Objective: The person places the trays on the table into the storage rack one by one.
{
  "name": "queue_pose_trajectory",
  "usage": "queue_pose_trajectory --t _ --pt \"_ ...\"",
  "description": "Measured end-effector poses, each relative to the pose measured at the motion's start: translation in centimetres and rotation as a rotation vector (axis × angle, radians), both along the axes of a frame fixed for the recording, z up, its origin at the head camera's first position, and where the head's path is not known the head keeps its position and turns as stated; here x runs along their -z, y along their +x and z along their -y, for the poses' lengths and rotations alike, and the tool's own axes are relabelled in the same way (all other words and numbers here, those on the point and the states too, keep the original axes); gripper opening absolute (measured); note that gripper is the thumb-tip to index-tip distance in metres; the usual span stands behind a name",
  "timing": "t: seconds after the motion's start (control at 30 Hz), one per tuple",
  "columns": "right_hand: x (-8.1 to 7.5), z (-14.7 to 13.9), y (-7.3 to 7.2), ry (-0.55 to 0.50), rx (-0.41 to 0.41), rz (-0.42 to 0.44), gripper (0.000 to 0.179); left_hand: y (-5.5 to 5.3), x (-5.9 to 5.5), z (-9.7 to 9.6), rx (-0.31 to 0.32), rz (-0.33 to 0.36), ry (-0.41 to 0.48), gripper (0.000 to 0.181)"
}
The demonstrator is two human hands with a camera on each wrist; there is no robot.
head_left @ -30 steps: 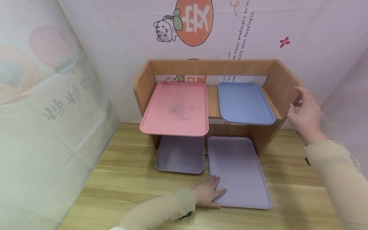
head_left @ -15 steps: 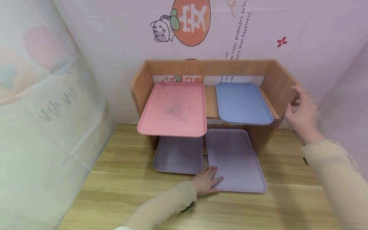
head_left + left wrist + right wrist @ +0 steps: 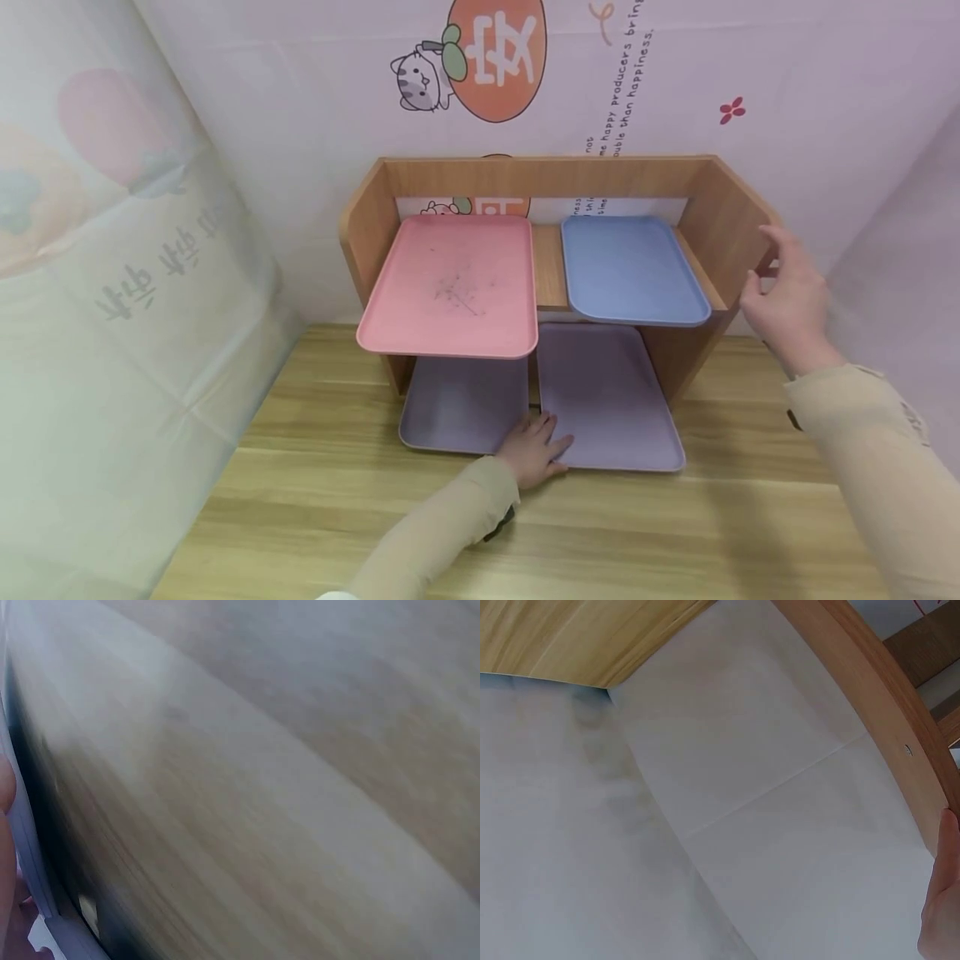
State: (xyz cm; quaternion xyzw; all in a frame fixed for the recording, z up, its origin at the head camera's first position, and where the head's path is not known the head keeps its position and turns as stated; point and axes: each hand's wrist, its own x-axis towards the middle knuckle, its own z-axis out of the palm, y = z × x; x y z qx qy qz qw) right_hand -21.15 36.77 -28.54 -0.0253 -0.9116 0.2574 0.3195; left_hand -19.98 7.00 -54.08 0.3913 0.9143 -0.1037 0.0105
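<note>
On the near left corner of a purple tray [image 3: 607, 400] rests my left hand [image 3: 528, 450], fingers spread over its edge. The tray lies in the lower right bay of a wooden desk shelf [image 3: 551, 262], its front part sticking out. In the left wrist view, part of the left hand shows at the left border beside a pale edge. My right hand [image 3: 791, 300] touches the shelf's right side panel near its front edge, and a fingertip meets the wood [image 3: 907, 742] in the right wrist view. Some of its fingers are hidden behind the panel.
A second purple tray [image 3: 465, 404] lies in the lower left bay. Above, a pink tray [image 3: 450, 283] and a blue tray [image 3: 633, 267] lie on the upper board, overhanging its front. The shelf stands on a wood-grain table [image 3: 315, 500] against a printed cloth [image 3: 315, 100].
The right purple tray has slid back into the shelf, away from me, and my left hand has travelled with it. My right hand has stayed at the side panel. The view has shifted slightly.
</note>
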Motion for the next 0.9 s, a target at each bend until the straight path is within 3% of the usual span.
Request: queue_pose_trajectory --t 0.33,0.43,0.57,0.7,0.8,0.9 --pt "0.2 0.0 0.0 -0.005 0.002 0.01 0.059 -0.3 -0.3 -0.5 -0.083 -0.036 0.031 0.056" --pt "0.2 -0.1 -0.1 -0.007 0.002 0.007 0.058 -0.4 -0.3 -0.5 -0.091 -0.011 0.073 0.056" --pt "0.3 -0.1 -0.1 -0.023 -0.014 0.022 0.06 -0.4 -0.5 0.3 -0.102 0.085 0.196 0.054" --pt "1.0 -0.3 0.5 -0.035 -0.078 0.046 0.065 0.2 -1.3 2.6 -0.132 0.15 0.309 0.055" --pt "2.3 -0.5 1.8 -0.034 -0.125 0.084 0.067 1.1 -2.5 5.5 -0.168 0.103 0.346 0.055" --pt "4.7 -0.8 3.7 -0.027 -0.15 0.115 0.062 1.8 -4.1 8.8 -0.202 0.018 0.399 0.055"
